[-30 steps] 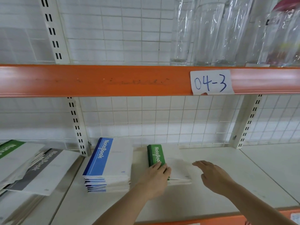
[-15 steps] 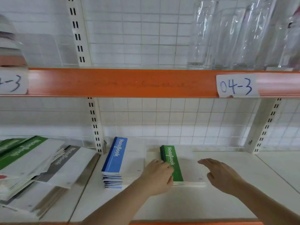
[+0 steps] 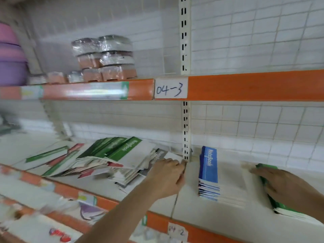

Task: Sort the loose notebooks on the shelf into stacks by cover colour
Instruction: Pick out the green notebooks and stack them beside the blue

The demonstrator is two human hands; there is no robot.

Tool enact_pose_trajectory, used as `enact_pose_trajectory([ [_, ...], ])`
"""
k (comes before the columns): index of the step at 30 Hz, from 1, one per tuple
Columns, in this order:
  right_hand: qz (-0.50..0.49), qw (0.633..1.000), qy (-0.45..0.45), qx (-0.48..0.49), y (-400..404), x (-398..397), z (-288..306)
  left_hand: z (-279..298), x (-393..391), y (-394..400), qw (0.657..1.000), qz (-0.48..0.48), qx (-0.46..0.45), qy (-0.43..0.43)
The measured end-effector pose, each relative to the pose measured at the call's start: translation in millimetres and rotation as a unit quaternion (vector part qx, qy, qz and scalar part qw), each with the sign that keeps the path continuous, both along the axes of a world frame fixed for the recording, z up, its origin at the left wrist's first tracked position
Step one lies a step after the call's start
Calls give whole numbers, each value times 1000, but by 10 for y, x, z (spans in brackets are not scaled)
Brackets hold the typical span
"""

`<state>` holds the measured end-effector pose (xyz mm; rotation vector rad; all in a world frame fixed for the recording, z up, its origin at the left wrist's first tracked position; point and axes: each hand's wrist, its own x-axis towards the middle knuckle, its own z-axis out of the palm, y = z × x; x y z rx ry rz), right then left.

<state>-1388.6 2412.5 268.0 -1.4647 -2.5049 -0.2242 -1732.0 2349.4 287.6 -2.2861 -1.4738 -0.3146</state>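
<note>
While the view swung left vs. a moment earlier, the loose heap of green-, red- and grey-spined paper notebooks (image 3: 112,160) came fully into sight.

Left hand (image 3: 168,174) had left the green stack and reached the heap's right edge, fingers curled at a grey-spined notebook (image 3: 160,156); whether it actually pinched it I couldn't tell, w/ motion blur. So, probably, next pick was starting; most of the heap stayed unsorted. Tidy stack of blue-spined notebooks (image 3: 209,178) sat right of the upright. Right hand (image 3: 282,185) lay flat, fingers relaxed, on the green-spined stack (image 3: 273,199), partly cut off at frame edge. Heap's lower covers hidden; blurred.
</note>
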Motion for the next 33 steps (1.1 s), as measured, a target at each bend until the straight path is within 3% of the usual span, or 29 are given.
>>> enact_pose_trajectory([
  [3,25,1000,-2,-11,-23,-463,56,1,-539,-101,998,45,-26,30],
  [7,33,997,-37,51,-134,-1134,254,-7,-1175,-162,998,54,-24,25],
  [9,24,998,-57,13,-83,-1385,183,10,-1458,-174,996,70,-44,33],
  [11,19,999,-22,-18,-84,-1705,188,8,-1771,-159,997,70,-39,24],
  [19,46,997,-1,-58,-60,-3107,135,52,-2914,-114,997,65,-42,11],
  [26,82,987,-34,-132,-33,-4162,15,11,-3380,-24,993,79,-81,45],
  [33,38,985,-57,-160,1,-4551,-111,-16,-3514,57,993,65,-94,42],
])
